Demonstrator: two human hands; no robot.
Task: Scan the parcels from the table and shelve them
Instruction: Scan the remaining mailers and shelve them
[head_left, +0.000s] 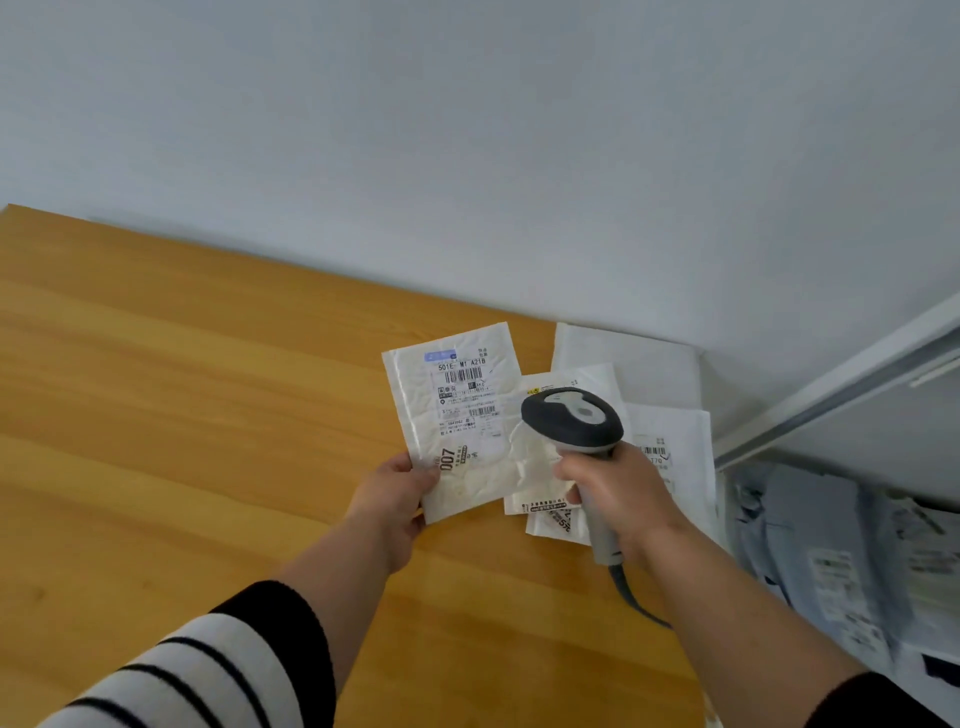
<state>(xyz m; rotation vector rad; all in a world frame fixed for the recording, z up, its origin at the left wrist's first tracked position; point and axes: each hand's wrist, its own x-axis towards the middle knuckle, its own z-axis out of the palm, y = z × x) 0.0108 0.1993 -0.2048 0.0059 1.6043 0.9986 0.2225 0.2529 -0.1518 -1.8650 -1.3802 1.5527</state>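
My left hand (397, 493) grips the lower left corner of a white padded parcel (457, 415), label side up, lifted a little over the wooden table (182, 395). My right hand (618, 493) holds a grey and black barcode scanner (574, 418) by its handle. The scanner's head hovers just right of the parcel's label. A cable trails down from the scanner's handle. Under the scanner lie several more white parcels (670, 452) stacked on the table's right end, partly hidden by my right hand.
A white wall (467, 130) runs behind the table. At the right stands a shelf with a white metal rail (831, 395); below it lie grey-blue bagged parcels (831, 561) with labels.
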